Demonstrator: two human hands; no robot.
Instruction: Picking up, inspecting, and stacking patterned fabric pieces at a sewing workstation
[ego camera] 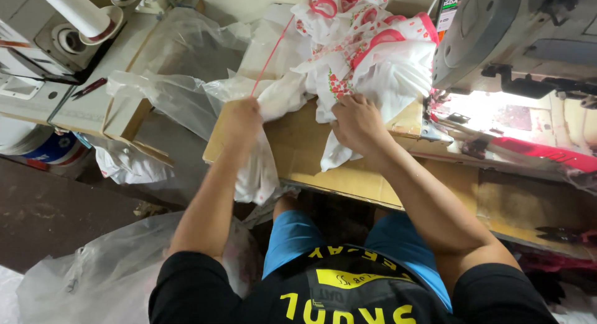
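Sewing machine (497,38), off-white, fills the upper right; bright lamp glare on its bed below the head. Work table (311,162) runs across the middle, its top covered in brown cardboard, front edge toward the seated person. Clear plastic sheeting (180,56) heaped at upper left, more of it bagged on the floor at lower left. White garment with red trim and small red floral print (367,44) bunched on the table's far side, just left of the machine head, part of it spilling down over the cardboard. Right hand (357,122) is on the lower edge of the bundle, fingers curled tight into the cloth, knuckles up. Left hand (241,117) is at the table's left edge, closed into a fist round a plain white fold of the same fabric, which hangs below the fist over the table edge. A thin red thread (272,53) runs taut from the left fist up to the bundle. Dark scissors (563,235) lie far right on the table.
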